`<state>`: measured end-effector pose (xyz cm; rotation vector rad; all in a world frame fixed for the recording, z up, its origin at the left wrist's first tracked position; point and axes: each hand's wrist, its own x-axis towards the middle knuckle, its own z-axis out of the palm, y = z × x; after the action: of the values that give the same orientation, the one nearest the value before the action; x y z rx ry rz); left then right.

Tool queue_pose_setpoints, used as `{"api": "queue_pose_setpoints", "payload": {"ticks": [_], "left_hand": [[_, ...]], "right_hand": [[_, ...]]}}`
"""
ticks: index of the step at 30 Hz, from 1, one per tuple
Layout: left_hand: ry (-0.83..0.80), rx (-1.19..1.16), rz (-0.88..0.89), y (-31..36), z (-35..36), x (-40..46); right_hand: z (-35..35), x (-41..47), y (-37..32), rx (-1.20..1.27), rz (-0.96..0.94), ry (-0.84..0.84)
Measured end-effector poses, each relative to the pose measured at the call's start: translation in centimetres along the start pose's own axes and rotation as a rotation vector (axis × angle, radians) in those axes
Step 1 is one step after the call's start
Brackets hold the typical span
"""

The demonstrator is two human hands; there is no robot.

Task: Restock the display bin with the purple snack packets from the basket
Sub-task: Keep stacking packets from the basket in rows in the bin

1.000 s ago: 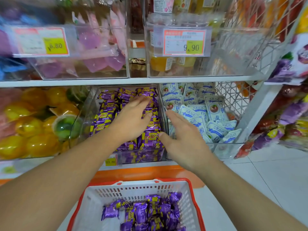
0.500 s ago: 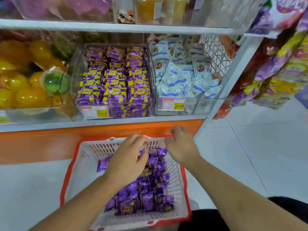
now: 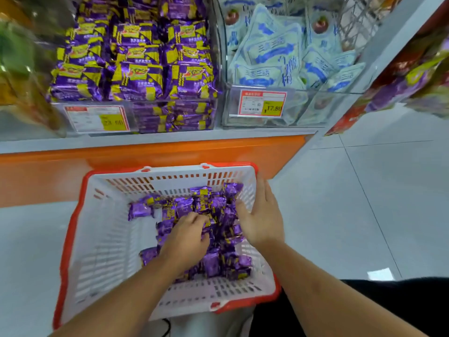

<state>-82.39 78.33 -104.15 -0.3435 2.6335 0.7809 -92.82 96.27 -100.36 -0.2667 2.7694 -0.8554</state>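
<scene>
Purple snack packets (image 3: 213,229) bunch under the left hand (image 3: 187,239), its fingers curling to gather some; just beside it, the right hand (image 3: 261,220), fingers straight, corrals the heap inside the basket (image 3: 97,239).

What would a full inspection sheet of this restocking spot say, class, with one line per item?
Surface: pale tiled floor; grey shelf with an orange base.
Job's things: white basket with a red rim holds loose purple packets; display bin above is stacked high with the same packets.
Clutter: neighbouring bin of pale blue packets; two price tags.
Grippers: left hand digs into the packets, fingers curled into them; right hand rests open at the basket's right wall.
Cables: a thin dark cord below the basket, purpose unclear.
Surroundings: hanging snack bags at right.
</scene>
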Motion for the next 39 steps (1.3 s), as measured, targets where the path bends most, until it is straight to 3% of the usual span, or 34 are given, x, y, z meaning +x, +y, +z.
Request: {"api": "queue_pose_setpoints", "payload": {"ticks": [4, 12, 20, 28, 33, 39], "left_hand": [[0.002, 0.087, 0.016, 0.2, 2.6, 3.1], [-0.107, 0.124, -0.15, -1.1, 4.9, 5.4], [0.007, 0.085, -0.099, -1.4, 5.6, 3.7], [-0.074, 0.124, -0.138, -1.2, 5.1, 4.3], [-0.129, 0.284, -0.063, -1.1, 5.0, 3.9], [-0.001, 0.292, -0.007, -0.2, 3.4, 2.7]], "right_hand": [[0.3, 0.1, 0.2, 0.013, 0.003, -0.008], [0.2, 0.2, -0.3, 0.012, -0.007, 0.008], [0.0, 0.1, -0.6, -0.013, 0.007, -0.011], [0.3, 0.2, -0.9, -0.023, 0.025, -0.027], [0.4, 0.3, -0.8, -0.026, 0.021, -0.027], [0.2, 0.2, -0.9, -0.018, 0.029, -0.04]]}}
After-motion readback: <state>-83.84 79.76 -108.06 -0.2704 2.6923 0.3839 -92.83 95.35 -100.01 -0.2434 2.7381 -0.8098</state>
